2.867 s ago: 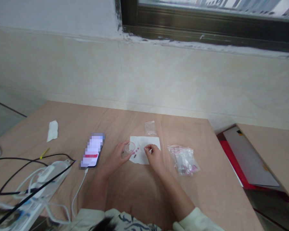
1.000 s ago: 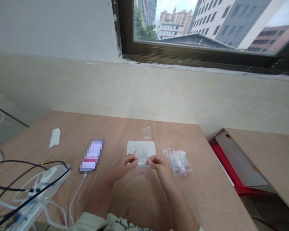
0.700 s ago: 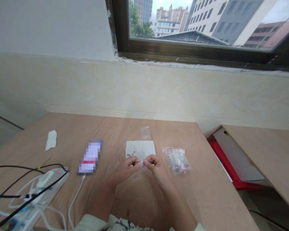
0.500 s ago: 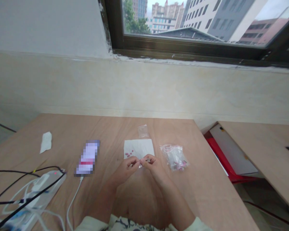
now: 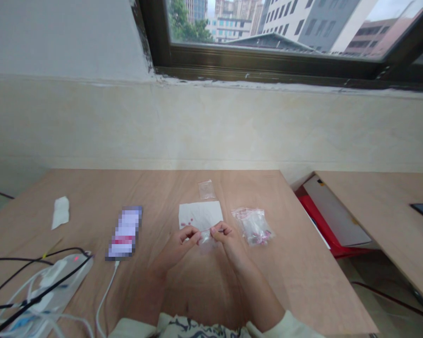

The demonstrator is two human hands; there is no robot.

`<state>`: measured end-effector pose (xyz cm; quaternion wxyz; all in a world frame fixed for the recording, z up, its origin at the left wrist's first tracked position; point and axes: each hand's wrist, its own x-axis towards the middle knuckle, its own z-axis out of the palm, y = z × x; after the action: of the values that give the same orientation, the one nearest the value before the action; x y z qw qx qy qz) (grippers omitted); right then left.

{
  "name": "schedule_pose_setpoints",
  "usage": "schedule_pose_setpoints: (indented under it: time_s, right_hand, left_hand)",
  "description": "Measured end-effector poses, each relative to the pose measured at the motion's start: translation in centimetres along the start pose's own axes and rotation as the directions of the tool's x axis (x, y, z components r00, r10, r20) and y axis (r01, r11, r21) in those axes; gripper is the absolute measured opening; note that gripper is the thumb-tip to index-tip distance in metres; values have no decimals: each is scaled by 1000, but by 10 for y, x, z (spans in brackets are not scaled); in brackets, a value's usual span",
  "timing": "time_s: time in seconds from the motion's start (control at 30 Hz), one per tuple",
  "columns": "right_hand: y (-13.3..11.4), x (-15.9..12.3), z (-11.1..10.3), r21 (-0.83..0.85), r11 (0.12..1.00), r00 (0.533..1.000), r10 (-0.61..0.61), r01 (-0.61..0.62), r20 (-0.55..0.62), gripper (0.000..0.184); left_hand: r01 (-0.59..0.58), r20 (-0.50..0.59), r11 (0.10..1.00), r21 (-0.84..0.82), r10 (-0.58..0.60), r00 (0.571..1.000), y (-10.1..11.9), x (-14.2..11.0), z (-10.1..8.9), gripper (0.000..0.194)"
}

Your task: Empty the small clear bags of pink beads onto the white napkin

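Between my two hands hangs a small clear plastic bag (image 5: pixel 206 240), its top edge stretched from one set of fingers to the other. My left hand (image 5: pixel 184 243) pinches the left corner of that edge. On the other corner my right hand (image 5: pixel 229 238) is closed, thumb against fingers; a thin dark sliver shows by its fingertips, too small to name. Just beyond the hands lies a white sheet of paper (image 5: pixel 202 213). Several small pink-red pieces (image 5: pixel 187 222) rest on its left part, partly hidden behind my left hand.
A flat clear bag (image 5: pixel 206 189) lies behind the paper. To the right is a larger clear bag (image 5: pixel 254 227) with pink bits inside. A phone (image 5: pixel 125 232) on a cable, a power strip (image 5: pixel 68 274) with wires and a white tissue (image 5: pixel 60 212) are at left.
My hands have moved slightly apart, and the small bag now shows stretched between them. The view has shifted a little.
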<state>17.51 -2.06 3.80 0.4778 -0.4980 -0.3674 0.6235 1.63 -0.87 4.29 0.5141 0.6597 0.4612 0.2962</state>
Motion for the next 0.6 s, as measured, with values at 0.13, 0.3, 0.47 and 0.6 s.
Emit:
schedule_pose_setpoints:
  time_s: [0.13, 0.3, 0.47, 0.6]
  right_hand:
    - [12, -2, 5, -14, 1000, 997, -1, 2, 73, 31]
    - [21, -4, -16, -91, 995, 996, 31, -39, -87, 37]
    - [7, 2, -87, -505, 863, 807, -299, 1, -509, 33]
    - [12, 10, -117, -819, 419, 636, -520, -391, -570, 31]
  left_hand:
    - [51, -103, 997, -59, -57, 993, -1, 2, 2, 25]
    - [52, -92, 998, -47, -56, 994, -10, 5, 2, 27]
    - [117, -100, 992, -48, -121, 988, -20, 5, -7, 26]
    - [153, -157, 985, -74, -163, 974, -27, 5, -13, 27]
